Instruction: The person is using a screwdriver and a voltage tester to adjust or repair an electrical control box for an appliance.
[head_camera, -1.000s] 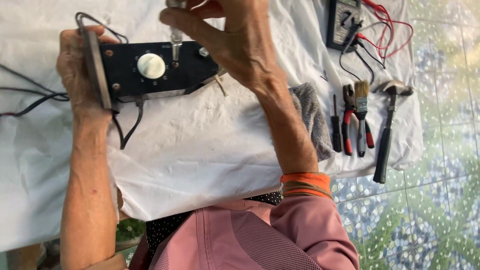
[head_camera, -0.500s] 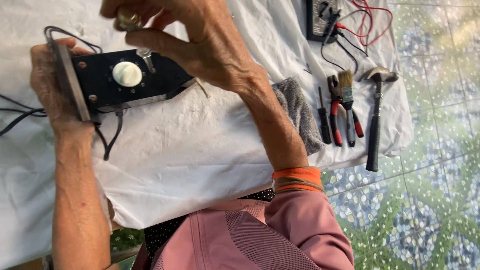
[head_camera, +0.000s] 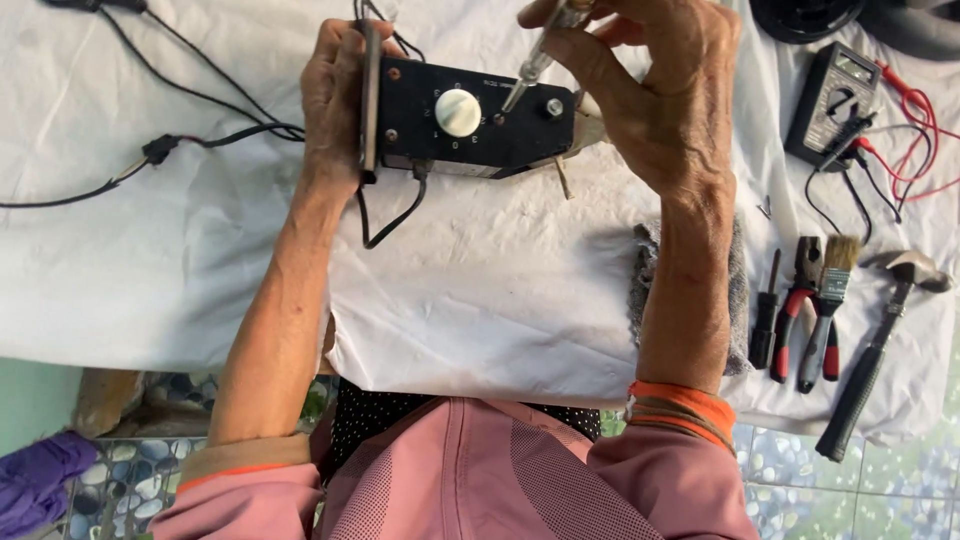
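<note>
While the left hand clasps the left end of the black control box, its fingers wrapped around the box's edge plate and closed firm on it, the box is held up just above the white cloth that covers the work surface. A round white knob sits near the middle of the box's face, and a thin black wire loops down from the box's underside onto the cloth.

At the right end of the box, the right hand comes in from above, fingers pinched shut around the handle of a screwdriver. The shaft slants down and to the left, and its tip rests on the face of the box just right of the knob, beside a small silver fitting. So the box lies between the two hands, touching the left palm and reaching under the right fingers.

Left of the box, black cables trail across the cloth. Right of the box, well apart, lie a multimeter with red leads, a small dark screwdriver, red-handled pliers, a paintbrush and a hammer. A grey rag lies under the right forearm.
</note>
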